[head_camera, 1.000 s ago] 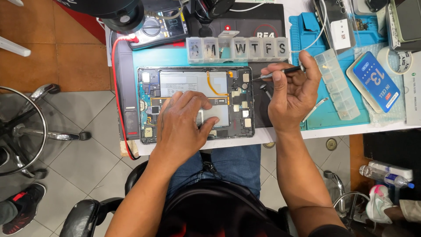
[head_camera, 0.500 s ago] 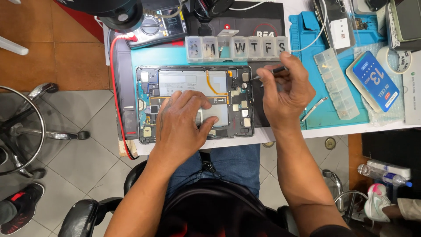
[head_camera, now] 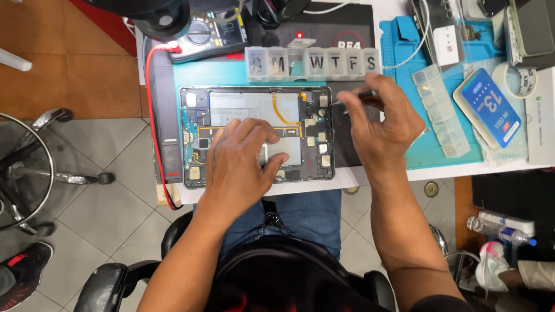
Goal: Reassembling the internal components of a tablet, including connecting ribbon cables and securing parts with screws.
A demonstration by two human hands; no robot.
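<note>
Tablet [head_camera: 254, 110] lies flat on the worktop [head_camera: 381, 173] right in front of me, back cover off: grey battery up top, orange flex cable, small metal shields w/ boards down both sides. My left hand [head_camera: 243, 162] rests palm-down on its lower middle, fingers spread, gripping nothing. My right hand [head_camera: 384, 124] pinches a thin dark tool [head_camera: 355, 99], tip at the tablet's top right corner.

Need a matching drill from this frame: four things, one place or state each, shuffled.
Things:
1. left hand
2. right hand
3. pill organiser
4. multimeter

Places or states:
A. holds a thin tool at the tablet's right edge
B. top of the bench, beside the red cable
C. flat on the opened tablet
D. just beyond the tablet's far edge

Pairs: 1-C, 2-A, 3-D, 4-B
</note>
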